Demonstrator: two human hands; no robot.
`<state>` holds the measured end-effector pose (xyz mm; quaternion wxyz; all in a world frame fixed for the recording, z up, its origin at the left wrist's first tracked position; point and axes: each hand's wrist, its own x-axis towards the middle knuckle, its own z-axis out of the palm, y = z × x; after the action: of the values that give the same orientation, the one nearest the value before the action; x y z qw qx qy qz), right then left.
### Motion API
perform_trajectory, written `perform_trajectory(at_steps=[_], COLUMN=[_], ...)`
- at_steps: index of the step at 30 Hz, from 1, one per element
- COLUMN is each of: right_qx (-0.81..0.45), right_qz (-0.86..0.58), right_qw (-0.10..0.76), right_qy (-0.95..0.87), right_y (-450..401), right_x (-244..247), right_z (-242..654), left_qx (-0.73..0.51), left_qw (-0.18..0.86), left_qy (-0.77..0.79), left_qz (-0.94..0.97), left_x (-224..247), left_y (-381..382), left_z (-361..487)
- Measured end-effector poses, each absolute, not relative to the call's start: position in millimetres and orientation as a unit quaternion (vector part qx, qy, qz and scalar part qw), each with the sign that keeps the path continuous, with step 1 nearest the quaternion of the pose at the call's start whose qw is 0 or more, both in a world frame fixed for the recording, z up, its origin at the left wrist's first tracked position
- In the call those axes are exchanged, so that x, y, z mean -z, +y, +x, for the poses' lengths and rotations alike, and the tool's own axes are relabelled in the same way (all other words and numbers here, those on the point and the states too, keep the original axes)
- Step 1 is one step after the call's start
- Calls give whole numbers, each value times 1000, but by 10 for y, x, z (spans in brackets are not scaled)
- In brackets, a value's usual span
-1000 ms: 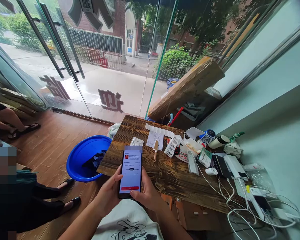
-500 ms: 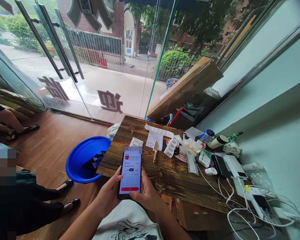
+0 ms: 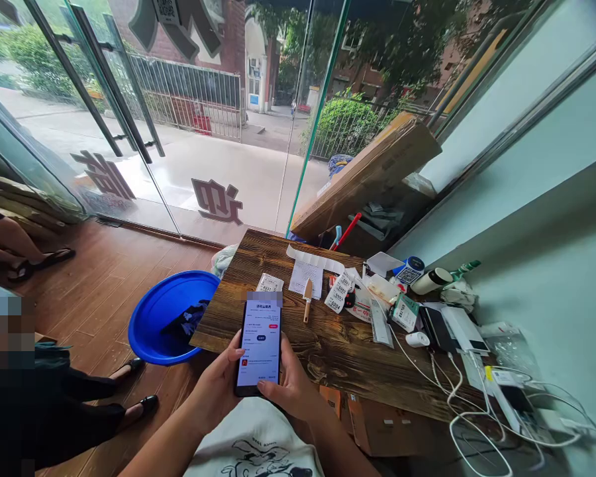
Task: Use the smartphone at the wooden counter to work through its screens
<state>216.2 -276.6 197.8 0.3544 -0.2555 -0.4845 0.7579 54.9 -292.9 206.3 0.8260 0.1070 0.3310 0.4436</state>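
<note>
Both my hands hold a smartphone (image 3: 259, 344) upright over the near edge of the wooden table (image 3: 347, 358). Its lit screen shows a white page with lines of text and a small dark pop-up. My left hand (image 3: 218, 377) grips the left side, thumb on the edge. My right hand (image 3: 293, 377) wraps the right side, with its thumb at the bottom of the screen. Beyond the phone lie a knife (image 3: 307, 301) with a light brown blade cover, a printed sheet (image 3: 305, 278) and a strip of numbered labels (image 3: 336, 295).
A blue tub (image 3: 149, 324) with dark cloth stands left of the table. Two other people's legs show at the left. White cables (image 3: 457, 411), a small green box (image 3: 406, 313) and a bottle (image 3: 432, 281) crowd the table's right side. A glass door (image 3: 179, 132) stands ahead.
The phone screen has switched from a page with a red bar at the bottom to a white page with more text rows. My hands keep the same hold.
</note>
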Motion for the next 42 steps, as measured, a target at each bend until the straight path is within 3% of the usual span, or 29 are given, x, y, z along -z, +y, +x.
perform_trajectory(at_steps=[42], right_qx=[-774], right_qz=[-233], right_qw=[339], right_qy=[-480], right_y=[-2745], right_x=[-1926], right_z=[2084], left_qx=[-459], left_qw=[799], left_qy=[376], left_qz=[102], left_x=[-2074], left_y=[-2951], left_z=[569])
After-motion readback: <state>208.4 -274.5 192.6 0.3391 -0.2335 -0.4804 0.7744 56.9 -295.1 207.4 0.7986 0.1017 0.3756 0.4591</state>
